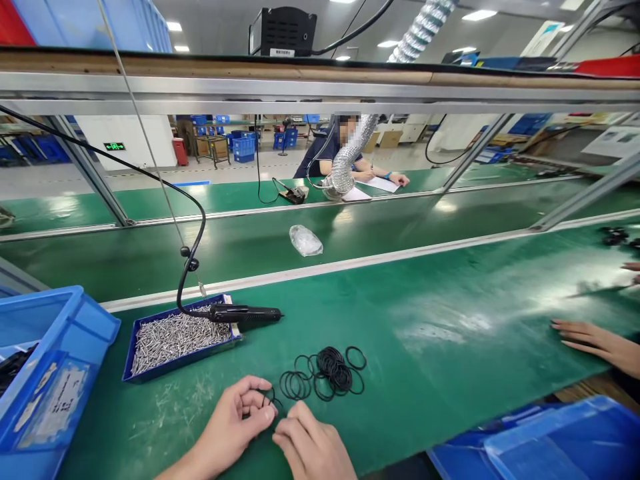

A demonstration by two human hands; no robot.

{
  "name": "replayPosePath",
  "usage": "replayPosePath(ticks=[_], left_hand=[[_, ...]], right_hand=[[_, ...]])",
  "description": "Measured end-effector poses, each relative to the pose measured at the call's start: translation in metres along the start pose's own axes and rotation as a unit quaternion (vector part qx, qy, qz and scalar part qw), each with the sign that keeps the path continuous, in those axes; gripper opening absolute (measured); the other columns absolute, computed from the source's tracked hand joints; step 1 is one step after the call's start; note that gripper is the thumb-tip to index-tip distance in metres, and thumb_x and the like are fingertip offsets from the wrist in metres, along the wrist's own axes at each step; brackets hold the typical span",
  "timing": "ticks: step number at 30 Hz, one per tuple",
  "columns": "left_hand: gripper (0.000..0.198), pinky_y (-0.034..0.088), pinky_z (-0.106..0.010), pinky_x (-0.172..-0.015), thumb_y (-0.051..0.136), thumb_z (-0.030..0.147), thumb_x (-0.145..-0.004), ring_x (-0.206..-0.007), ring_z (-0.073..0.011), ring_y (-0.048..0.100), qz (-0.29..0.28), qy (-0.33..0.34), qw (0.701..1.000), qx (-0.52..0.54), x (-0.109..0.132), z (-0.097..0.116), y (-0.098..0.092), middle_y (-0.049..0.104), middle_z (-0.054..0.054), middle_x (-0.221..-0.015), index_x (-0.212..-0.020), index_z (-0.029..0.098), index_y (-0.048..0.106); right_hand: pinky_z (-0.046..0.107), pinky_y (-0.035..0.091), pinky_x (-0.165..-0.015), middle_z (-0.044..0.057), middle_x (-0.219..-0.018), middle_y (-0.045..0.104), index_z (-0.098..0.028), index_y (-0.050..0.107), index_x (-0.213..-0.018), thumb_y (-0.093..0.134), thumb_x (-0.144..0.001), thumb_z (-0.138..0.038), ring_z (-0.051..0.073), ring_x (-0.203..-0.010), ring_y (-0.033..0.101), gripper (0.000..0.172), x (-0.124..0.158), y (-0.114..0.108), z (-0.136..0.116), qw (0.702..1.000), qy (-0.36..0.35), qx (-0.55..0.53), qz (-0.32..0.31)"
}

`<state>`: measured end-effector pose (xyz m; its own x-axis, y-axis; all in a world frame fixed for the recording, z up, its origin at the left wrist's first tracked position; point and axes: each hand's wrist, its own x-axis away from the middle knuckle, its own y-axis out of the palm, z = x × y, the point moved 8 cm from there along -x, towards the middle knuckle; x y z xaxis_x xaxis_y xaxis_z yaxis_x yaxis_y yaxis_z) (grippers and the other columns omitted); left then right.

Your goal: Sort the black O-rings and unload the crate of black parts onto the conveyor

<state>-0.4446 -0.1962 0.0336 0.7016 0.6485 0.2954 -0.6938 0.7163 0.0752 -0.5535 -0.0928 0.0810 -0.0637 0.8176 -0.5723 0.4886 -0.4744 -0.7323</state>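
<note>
My left hand (235, 423) rests on the green bench mat and pinches a small black rubber ring (269, 398) between thumb and fingers. My right hand (313, 447) lies just beside it, fingers curled, fingertips touching the same ring area. A pile of several black rubber rings (327, 373) lies on the mat right behind both hands. Whether my right hand holds anything is hidden.
A shallow blue tray of metal screws (175, 337) sits to the left, with a black electric screwdriver (245, 313) lying across its corner on a hanging cable. A blue bin (45, 373) stands far left. A co-worker's hand (595, 343) rests at right. A plastic bag (305, 240) lies on the conveyor.
</note>
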Motion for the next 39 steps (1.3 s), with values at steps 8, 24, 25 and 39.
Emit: replayPosePath(ticks=[8, 24, 25, 39], left_hand=[[0.07, 0.017, -0.02, -0.043, 0.078, 0.072, -0.079, -0.041, 0.0012, 0.032, 0.063, 0.015, 0.995, 0.079, -0.004, 0.008, -0.023, 0.06, 0.004, -0.08, -0.114, 0.015, 0.059], [0.057, 0.042, -0.023, -0.058, 0.081, 0.045, -0.079, -0.062, -0.0055, 0.05, 0.002, 0.018, 1.0, 0.02, 0.004, 0.0, -0.002, 0.068, -0.011, -0.119, -0.125, 0.016, 0.065], [0.051, 0.041, -0.023, -0.061, 0.081, 0.036, -0.078, -0.063, -0.0058, 0.047, -0.006, 0.016, 1.0, -0.016, 0.005, -0.001, 0.0, 0.069, -0.009, -0.117, -0.124, 0.017, 0.067], [0.055, 0.059, -0.041, -0.082, 0.034, 0.014, -0.101, -0.103, -0.0347, 0.075, -0.116, 0.116, 0.794, -0.585, 0.017, -0.001, 0.016, 0.07, -0.012, -0.13, -0.149, 0.03, 0.055]], right_hand=[[0.029, 0.043, -0.051, 0.006, -0.102, 0.056, -0.024, 0.06, -0.117, 0.037, -0.112, -0.028, 0.015, -0.061, 0.062, 0.024, 0.009, 0.008, 0.055, 0.982, 0.084, 0.139, -0.098], [0.03, 0.04, -0.05, 0.003, -0.093, 0.055, -0.025, 0.045, -0.096, 0.024, -0.111, -0.02, 0.015, -0.057, 0.059, 0.027, 0.004, 0.025, 0.019, 0.995, 0.055, 0.052, -0.058], [0.031, 0.039, -0.049, 0.002, -0.091, 0.056, -0.026, 0.045, -0.096, 0.023, -0.11, -0.018, 0.015, -0.057, 0.06, 0.027, 0.005, 0.027, 0.013, 0.996, 0.044, 0.038, -0.063], [0.03, 0.045, -0.042, 0.007, -0.096, 0.058, -0.017, 0.064, -0.115, 0.031, -0.114, -0.039, 0.016, -0.057, 0.064, 0.039, -0.012, -0.01, 0.056, 0.968, 0.104, 0.225, -0.031]])
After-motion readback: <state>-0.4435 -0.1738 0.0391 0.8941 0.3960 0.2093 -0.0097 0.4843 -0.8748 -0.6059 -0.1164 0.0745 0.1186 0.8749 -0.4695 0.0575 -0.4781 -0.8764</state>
